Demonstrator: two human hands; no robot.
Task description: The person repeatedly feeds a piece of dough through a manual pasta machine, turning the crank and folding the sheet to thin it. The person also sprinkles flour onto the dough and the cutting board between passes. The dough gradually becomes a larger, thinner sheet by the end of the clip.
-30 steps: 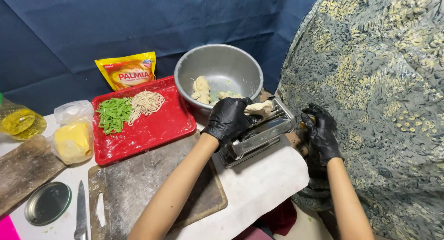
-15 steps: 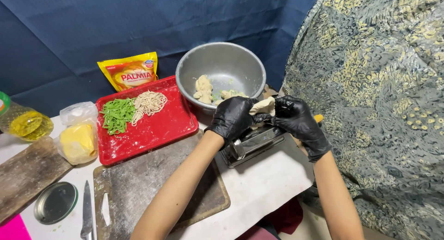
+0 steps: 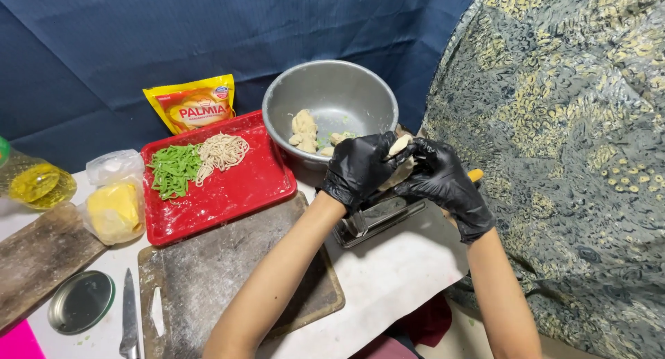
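The worktop [image 3: 409, 262] is white and holds everything. A big floury board [image 3: 208, 269] lies in front of the red tray [image 3: 235, 193]. The tray is our landmark. It holds green noodles [image 3: 173, 168] and pale noodles [image 3: 222, 150] side by side. Right of the tray stands a round metal bowl [image 3: 346, 96] with lumps of dough in it. Behind the tray leans a yellow bag [image 3: 194, 106]. Left of the tray sits a clear bag with something yellow in it [image 3: 114, 207], and further left an oil bottle [image 3: 31, 182]. A wooden board [image 3: 41, 252] lies left of the tray too, nearer to the person. A round tin lid [image 3: 82, 301] and a knife [image 3: 129, 317] lie left of the floury board.

Right of the tray, in front of the bowl, is a metal pasta machine [image 3: 377, 217]. Both hands wear black gloves. The left hand [image 3: 357, 168] and the right hand [image 3: 440, 175] meet above the machine. Both are pinched on one small piece of dough [image 3: 398, 146], each from its own side.
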